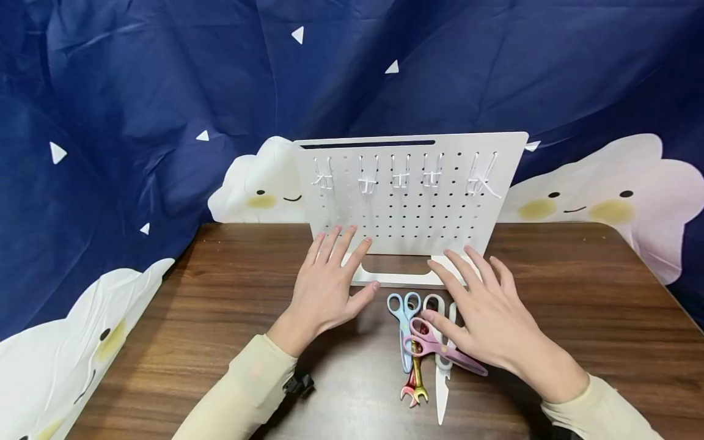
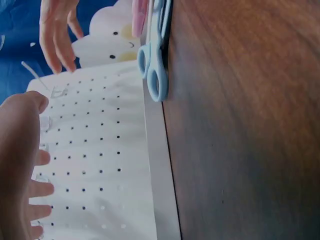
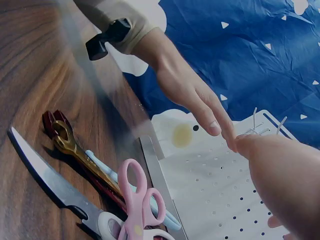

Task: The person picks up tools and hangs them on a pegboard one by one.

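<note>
My left hand (image 1: pixel 324 290) is spread above the table, fingers overlapping the lower left of a white pegboard (image 1: pixel 418 214) in the head view. Across from it, my right hand (image 1: pixel 492 311) has its fingers extended and holds nothing. Beside its thumb lies a pile: pink scissors (image 1: pixel 440 349) on top of white-handled kitchen scissors (image 1: pixel 442 391), with light blue scissors (image 1: pixel 405 321) to the left. A gold wrench (image 1: pixel 419 382) and a red wrench (image 1: pixel 408 389) stick out from below, partly hidden. The right wrist view shows the pink scissors' loops (image 3: pixel 134 200) close up.
Several white wire hooks (image 1: pixel 367 181) hang along the board's upper rows. Its white base (image 1: pixel 390 280) stands on the brown wooden table (image 1: pixel 236 293). Behind is a dark blue cloth (image 1: pixel 165 73) with cloud faces. A black device (image 1: pixel 299 384) sits at the left cuff.
</note>
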Available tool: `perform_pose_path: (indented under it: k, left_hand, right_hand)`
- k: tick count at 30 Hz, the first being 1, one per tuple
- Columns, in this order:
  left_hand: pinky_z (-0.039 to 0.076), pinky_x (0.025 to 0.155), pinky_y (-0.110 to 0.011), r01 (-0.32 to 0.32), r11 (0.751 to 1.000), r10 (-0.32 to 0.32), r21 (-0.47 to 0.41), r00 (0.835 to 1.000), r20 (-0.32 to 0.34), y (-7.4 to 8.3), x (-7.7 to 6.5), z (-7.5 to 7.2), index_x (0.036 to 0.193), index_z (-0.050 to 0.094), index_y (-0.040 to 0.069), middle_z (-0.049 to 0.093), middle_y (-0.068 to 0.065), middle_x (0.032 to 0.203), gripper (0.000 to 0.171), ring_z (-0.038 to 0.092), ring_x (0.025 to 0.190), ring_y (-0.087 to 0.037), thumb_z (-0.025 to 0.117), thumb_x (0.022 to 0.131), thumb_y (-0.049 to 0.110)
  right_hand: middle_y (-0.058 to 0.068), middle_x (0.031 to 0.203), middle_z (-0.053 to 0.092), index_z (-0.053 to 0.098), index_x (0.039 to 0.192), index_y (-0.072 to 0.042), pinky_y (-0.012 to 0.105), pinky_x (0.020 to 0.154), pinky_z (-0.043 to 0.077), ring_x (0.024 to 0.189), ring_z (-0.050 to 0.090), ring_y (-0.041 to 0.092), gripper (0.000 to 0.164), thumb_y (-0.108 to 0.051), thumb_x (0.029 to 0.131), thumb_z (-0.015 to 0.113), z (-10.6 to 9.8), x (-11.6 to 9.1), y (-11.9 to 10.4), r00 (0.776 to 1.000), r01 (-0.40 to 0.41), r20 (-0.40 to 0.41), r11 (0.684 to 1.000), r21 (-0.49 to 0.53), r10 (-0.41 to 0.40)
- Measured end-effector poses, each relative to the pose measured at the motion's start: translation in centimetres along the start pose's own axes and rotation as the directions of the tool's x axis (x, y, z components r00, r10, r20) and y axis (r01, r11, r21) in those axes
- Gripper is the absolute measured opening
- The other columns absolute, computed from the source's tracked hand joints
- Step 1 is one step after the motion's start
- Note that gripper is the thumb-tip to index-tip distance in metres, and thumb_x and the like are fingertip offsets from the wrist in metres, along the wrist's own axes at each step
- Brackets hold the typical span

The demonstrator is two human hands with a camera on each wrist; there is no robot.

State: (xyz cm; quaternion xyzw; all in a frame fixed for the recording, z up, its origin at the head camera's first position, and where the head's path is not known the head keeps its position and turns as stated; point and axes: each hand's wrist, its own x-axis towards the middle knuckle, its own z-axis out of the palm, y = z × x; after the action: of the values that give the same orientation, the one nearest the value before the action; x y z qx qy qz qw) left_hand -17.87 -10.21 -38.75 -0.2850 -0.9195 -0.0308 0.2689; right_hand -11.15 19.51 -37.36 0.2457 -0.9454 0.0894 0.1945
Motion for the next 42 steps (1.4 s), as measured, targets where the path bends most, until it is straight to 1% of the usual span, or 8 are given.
perform_pose_path:
  k: [8,14,20,25,32,35,39,42]
  left_hand:
    - [0.038,0.125,-0.055,0.023,0.985,-0.038,-0.168,0.996,-0.085,-1.6,0.3,0.1,0.151,0.058,0.014,0.059,-0.013,0.155,0.062,0.053,0.146,-0.035,0.06,0.1,0.049]
    - [0.043,0.121,-0.054,0.022,0.968,-0.063,-0.252,0.986,-0.157,-2.7,0.4,0.1,0.143,0.064,0.009,0.066,-0.013,0.145,0.055,0.061,0.135,-0.035,0.066,0.098,0.04]
    - [0.046,0.117,-0.049,0.086,0.942,-0.138,-0.324,0.98,-0.14,-3.6,0.2,0.2,0.138,0.068,0.008,0.069,-0.01,0.141,0.046,0.063,0.133,-0.032,0.068,0.099,0.033]
    - [0.05,0.111,-0.049,0.136,0.913,-0.197,-0.385,0.972,-0.125,-4.3,0.1,0.4,0.135,0.07,0.009,0.072,-0.008,0.136,0.041,0.066,0.129,-0.031,0.07,0.098,0.028]
    - [0.052,0.107,-0.05,0.182,0.883,-0.25,-0.433,0.963,-0.104,-5.3,0.0,0.5,0.134,0.07,0.007,0.074,-0.009,0.133,0.039,0.068,0.123,-0.033,0.071,0.099,0.023]
    - [0.052,0.108,-0.05,0.196,0.867,-0.276,-0.457,0.955,-0.113,-5.7,-0.1,0.6,0.133,0.071,0.006,0.074,-0.011,0.131,0.038,0.068,0.122,-0.033,0.072,0.099,0.021]
    - [0.054,0.106,-0.049,0.199,0.838,-0.307,-0.507,0.942,-0.138,-6.4,-0.1,0.9,0.132,0.071,0.003,0.074,-0.014,0.127,0.036,0.069,0.121,-0.032,0.074,0.099,0.018]
    - [0.055,0.105,-0.049,0.215,0.809,-0.33,-0.547,0.936,-0.121,-7.0,0.2,1.2,0.131,0.072,0.002,0.074,-0.014,0.127,0.035,0.069,0.12,-0.032,0.073,0.1,0.016]
  right_hand:
    - [0.016,0.156,0.056,0.052,0.156,-0.012,0.066,0.112,0.036,0.145,0.047,0.044,0.068,-0.047,0.101,0.07,-0.1,-0.4,0.0,1.0,0.007,-0.013,0.994,0.107,-0.005]
    - [0.012,0.148,0.064,0.058,0.152,-0.011,0.059,0.108,0.044,0.138,0.058,0.037,0.063,-0.043,0.099,0.073,-0.5,-0.4,0.0,1.0,-0.011,-0.01,0.989,0.15,0.013]
    - [0.008,0.142,0.07,0.061,0.147,-0.015,0.058,0.107,0.047,0.133,0.065,0.032,0.055,-0.041,0.101,0.074,-0.7,-0.5,0.1,0.998,-0.056,0.033,0.978,0.202,0.051]
    - [0.006,0.14,0.072,0.064,0.144,-0.015,0.061,0.107,0.049,0.129,0.067,0.036,0.05,-0.037,0.101,0.074,-0.9,-0.7,0.2,0.996,-0.091,0.044,0.964,0.248,0.083]
    - [0.003,0.131,0.076,0.07,0.136,-0.015,0.054,0.102,0.054,0.124,0.071,0.029,0.044,-0.03,0.096,0.081,-0.8,-1.1,0.4,0.997,-0.064,-0.016,0.96,0.274,0.071]
    - [0.0,0.127,0.077,0.072,0.132,-0.015,0.046,0.099,0.054,0.119,0.073,0.025,0.041,-0.026,0.094,0.083,-0.6,-1.2,0.7,0.998,-0.044,-0.038,0.959,0.28,0.057]
    - [-0.007,0.121,0.078,0.075,0.126,-0.018,0.024,0.094,0.052,0.109,0.074,0.017,0.034,-0.021,0.094,0.084,-0.4,-1.4,1.0,0.998,-0.026,-0.049,0.946,0.323,0.044]
    - [-0.009,0.117,0.079,0.076,0.124,-0.021,0.019,0.086,0.052,0.102,0.073,0.012,0.031,-0.017,0.094,0.084,-0.4,-1.6,1.2,0.998,-0.023,-0.048,0.927,0.375,0.044]
